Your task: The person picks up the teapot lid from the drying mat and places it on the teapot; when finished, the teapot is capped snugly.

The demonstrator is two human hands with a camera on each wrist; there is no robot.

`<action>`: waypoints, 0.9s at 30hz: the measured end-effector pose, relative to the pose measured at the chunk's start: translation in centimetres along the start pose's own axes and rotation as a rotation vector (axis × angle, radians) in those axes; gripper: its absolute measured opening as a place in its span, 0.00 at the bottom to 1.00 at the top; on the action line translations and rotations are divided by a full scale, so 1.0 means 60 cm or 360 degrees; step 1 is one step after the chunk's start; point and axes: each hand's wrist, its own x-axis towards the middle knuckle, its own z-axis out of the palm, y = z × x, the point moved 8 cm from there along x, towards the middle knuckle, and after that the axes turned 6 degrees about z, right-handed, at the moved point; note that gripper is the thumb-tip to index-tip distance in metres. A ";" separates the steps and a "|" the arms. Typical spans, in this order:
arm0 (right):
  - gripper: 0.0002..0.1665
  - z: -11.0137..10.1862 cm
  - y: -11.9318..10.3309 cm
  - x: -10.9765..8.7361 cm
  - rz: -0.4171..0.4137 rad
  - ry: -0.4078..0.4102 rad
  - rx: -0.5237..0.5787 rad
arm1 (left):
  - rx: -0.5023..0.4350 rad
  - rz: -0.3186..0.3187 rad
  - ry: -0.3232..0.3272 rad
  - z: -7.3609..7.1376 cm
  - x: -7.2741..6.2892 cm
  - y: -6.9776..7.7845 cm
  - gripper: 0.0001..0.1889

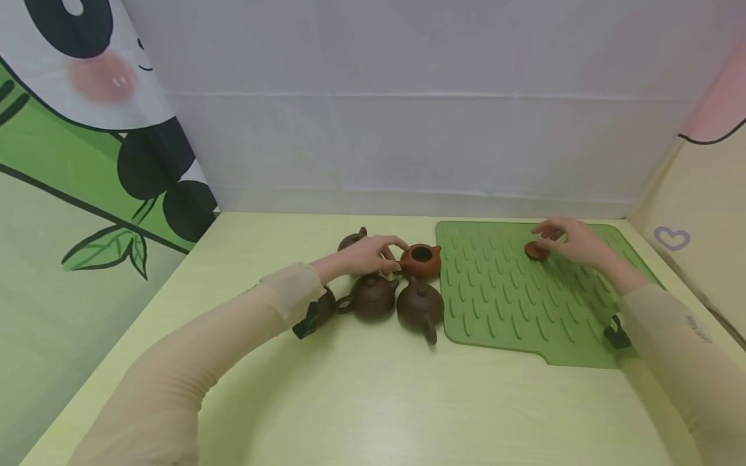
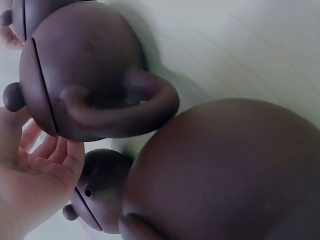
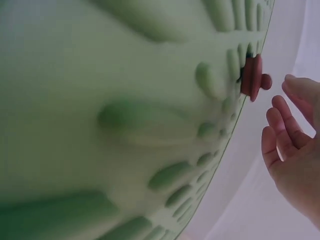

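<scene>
My left hand (image 1: pixel 373 254) is at the handle side of a lidless orange-brown teapot (image 1: pixel 428 268), its thumb and fingers pinching around the handle. In the left wrist view, dark brown teapots hide that grip, and only the curled left fingers (image 2: pixel 67 155) show. A small reddish-brown lid (image 1: pixel 536 251) with a round knob rests on the green ridged mat (image 1: pixel 495 323). Just to the right of the lid, my right hand (image 1: pixel 574 243) hovers with fingers loosely bent. The right wrist view shows a gap between the lid knob (image 3: pixel 266 81) and the right fingertips.
Dark brown lidded teapots stand close around the left hand: one in front (image 1: pixel 372 298), one beside the mat's edge (image 1: pixel 419 307), one behind (image 1: pixel 352 239), and one partly under the left wrist (image 1: pixel 326 307). A pale cloth wall (image 1: pixel 408 149) rises behind the table.
</scene>
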 end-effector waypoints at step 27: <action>0.14 0.012 0.029 0.005 0.0127 -0.0132 -0.0095 | -0.0184 -0.0011 -0.0075 -0.005 -0.012 0.007 0.26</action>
